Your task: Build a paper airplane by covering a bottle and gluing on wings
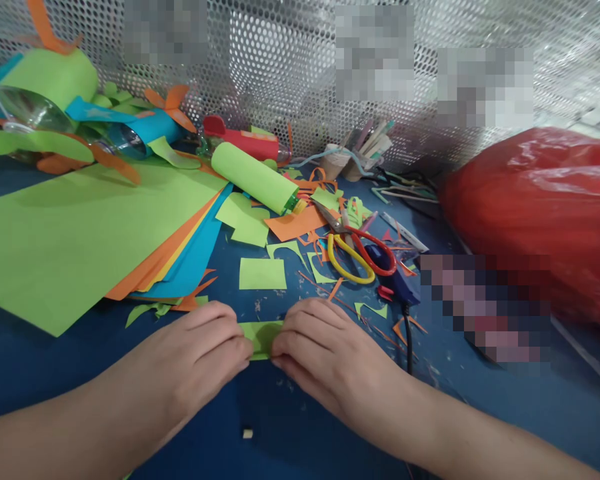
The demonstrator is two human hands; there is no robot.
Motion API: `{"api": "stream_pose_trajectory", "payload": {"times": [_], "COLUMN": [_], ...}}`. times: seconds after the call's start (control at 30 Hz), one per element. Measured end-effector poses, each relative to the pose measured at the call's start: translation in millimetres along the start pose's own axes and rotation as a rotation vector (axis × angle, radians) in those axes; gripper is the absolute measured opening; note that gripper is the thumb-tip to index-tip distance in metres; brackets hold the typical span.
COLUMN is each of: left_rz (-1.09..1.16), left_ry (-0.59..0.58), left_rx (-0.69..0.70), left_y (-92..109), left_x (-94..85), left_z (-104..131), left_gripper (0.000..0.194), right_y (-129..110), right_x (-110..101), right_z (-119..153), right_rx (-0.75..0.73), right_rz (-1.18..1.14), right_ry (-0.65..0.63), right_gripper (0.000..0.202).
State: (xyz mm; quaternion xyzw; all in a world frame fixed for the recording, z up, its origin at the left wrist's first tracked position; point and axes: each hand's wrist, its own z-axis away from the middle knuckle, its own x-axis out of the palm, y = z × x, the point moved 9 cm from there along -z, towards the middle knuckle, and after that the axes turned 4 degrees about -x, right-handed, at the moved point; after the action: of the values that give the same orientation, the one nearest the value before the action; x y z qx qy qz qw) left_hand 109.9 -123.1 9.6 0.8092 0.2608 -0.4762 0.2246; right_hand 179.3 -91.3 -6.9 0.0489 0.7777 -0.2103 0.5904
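Note:
Between my two hands is a small piece of green paper [261, 340], low over the blue table. The fingers of my left hand [200, 357] are closed on its left end. My right hand [330, 357] grips the right end in the same way. Only the middle of the paper shows; both ends are hidden under my fingers. Just beyond lies a flat green paper rectangle [263, 274]. Scissors [363, 250] with one red and one yellow handle rest past my right hand, among paper scraps.
Coloured paper sheets [80, 233] are stacked at the left. Behind them stand paper-wrapped bottles [153, 130], and a green-wrapped bottle [255, 177] lies mid-table. A blue tool [403, 283] with a black cord sits right of the scissors. A red plastic bag [540, 213] bulges at the right.

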Motion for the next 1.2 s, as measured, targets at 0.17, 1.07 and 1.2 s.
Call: {"api": "stream_pose_trajectory", "payload": {"times": [0.17, 1.07, 1.2], "left_rz": [-0.012, 0.319, 0.330], "left_ry": [0.009, -0.106, -0.091], "left_rx": [-0.016, -0.203, -0.204], "left_y": [-2, -23, -23], "left_x": [6.8, 19.2, 17.4], "left_z": [2, 12, 10], "left_gripper": [0.051, 0.029, 0.030], "right_y": [5, 24, 24], "right_x": [5, -2, -3], "right_z": [2, 5, 5], "right_rx": [0.047, 0.116, 0.123], "right_rz": [0.032, -0.276, -0.254], "right_ry": [-0.006, -0.035, -0.010], "right_gripper": [0.016, 0.007, 0.008]}}
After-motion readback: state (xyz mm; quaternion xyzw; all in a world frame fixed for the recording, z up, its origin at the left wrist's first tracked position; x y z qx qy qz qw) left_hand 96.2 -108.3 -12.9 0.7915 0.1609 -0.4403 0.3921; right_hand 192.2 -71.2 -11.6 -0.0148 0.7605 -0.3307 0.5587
